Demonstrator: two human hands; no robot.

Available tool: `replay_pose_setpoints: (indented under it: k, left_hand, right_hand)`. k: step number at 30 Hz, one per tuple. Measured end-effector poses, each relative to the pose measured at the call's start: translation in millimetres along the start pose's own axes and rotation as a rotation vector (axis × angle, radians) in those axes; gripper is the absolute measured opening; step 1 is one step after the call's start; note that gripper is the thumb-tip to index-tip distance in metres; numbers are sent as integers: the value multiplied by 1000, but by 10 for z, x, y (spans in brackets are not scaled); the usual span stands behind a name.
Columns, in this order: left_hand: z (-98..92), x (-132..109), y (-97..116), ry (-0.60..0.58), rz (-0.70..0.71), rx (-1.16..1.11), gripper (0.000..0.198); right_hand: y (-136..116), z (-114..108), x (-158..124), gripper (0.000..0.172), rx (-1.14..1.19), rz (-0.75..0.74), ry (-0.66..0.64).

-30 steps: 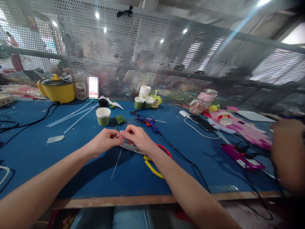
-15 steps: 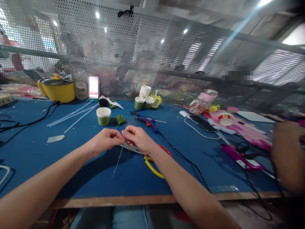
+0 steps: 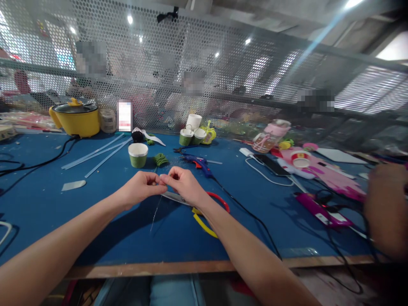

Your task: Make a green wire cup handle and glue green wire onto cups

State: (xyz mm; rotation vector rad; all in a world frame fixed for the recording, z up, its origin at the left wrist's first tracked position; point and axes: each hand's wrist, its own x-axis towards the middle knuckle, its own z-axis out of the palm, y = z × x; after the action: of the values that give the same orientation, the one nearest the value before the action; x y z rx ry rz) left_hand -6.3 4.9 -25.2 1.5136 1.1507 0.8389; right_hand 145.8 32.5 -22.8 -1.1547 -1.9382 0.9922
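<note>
My left hand (image 3: 140, 188) and my right hand (image 3: 185, 183) meet over the middle of the table, fingertips touching. Both are closed in a pinch on a thin, silvery twisted wire (image 3: 154, 215), whose loose end hangs below the left fingers. Where the wire runs between the fingertips is hidden. Just beyond the hands lies a small green yarn bundle (image 3: 160, 160). Under my right hand and wrist are scissors (image 3: 174, 196) with red and yellow handles, partly covered. A white paper cup (image 3: 138, 155) with a green wrap stands beyond my left hand.
A blue glue gun (image 3: 198, 163) lies beyond my right hand, its cord trailing to the front edge. Pale strips (image 3: 95, 153) lie left, near a yellow electric pot (image 3: 75, 120). Rightward are a purple power strip (image 3: 323, 210), a phone (image 3: 272, 165) and another person's arm (image 3: 385, 210).
My fingers have shifted slightly, with the right thumb and fingertips rolling toward the left hand. The wire's hanging end has swung and now looks more curved.
</note>
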Motion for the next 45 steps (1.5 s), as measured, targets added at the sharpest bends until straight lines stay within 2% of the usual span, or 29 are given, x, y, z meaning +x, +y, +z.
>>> replay_pose_setpoints:
  k: [3, 8, 12, 22, 31, 38, 45]
  left_hand:
    - [16, 9, -17, 31, -16, -31, 23]
    - [0, 3, 13, 17, -70, -147, 21]
    - [-9, 4, 27, -26, -91, -247, 22]
    - [8, -18, 41, 18, -24, -38, 21]
    - [28, -5, 17, 22, -38, -106, 20]
    - [7, -1, 6, -41, -96, -302, 22]
    - [-8, -7, 18, -14, -67, -170, 22]
  right_hand:
    - [17, 25, 2, 31, 35, -5, 24]
    - [70, 37, 11, 28, 399, 21, -151]
    - [100, 42, 28, 27, 522, 46, -160]
    - [104, 53, 32, 32, 351, 25, -64]
    - [51, 69, 10, 33, 211, 40, 24]
    - [75, 37, 19, 26, 495, 30, -176]
    - [90, 34, 27, 30, 356, 35, -106]
